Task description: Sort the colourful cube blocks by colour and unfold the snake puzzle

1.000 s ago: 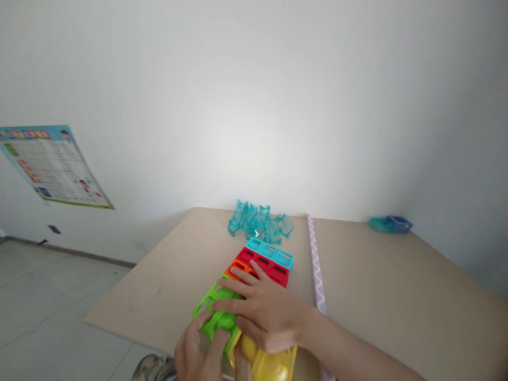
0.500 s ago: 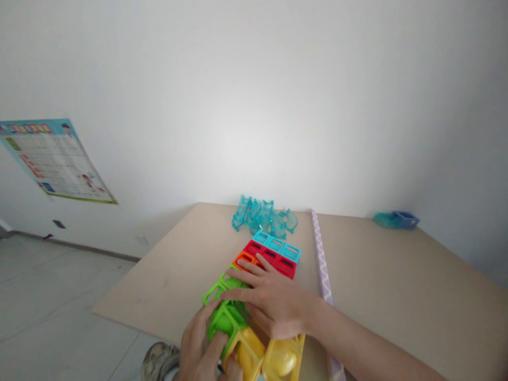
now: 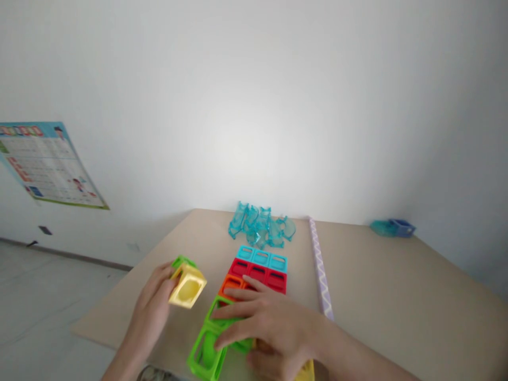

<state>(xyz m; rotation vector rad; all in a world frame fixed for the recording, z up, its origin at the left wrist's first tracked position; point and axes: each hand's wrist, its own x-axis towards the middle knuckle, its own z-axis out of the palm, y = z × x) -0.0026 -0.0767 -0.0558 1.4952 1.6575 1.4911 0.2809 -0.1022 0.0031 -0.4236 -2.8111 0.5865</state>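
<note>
In my left hand (image 3: 153, 301), closed and raised left of the row, is a small piece of joined yellow and green hollow plastic blocks (image 3: 188, 288). A larger set of joined plastic blocks (image 3: 257, 273) stretches away from me over the table, in bands of light blue, red, orange, green and yellow. My right hand (image 3: 265, 317) grips this set from the right. Its fingers spread across the orange and green blocks, while the thumb side bends near the yellow ones. The hand hides much of the orange and yellow parts.
Several clear turquoise plastic pieces (image 3: 260, 227) lie in a heap by the wall. A purple zigzag-patterned strip (image 3: 320, 264) runs along the tabletop (image 3: 381, 286) to the right. A blue bin (image 3: 401, 228) sits at the far right; a poster (image 3: 51, 164) hangs left.
My left hand has come away from the near end, moving left and up with the yellow and green piece. My right hand stays on the set, which has shifted slightly left and nearer.
</note>
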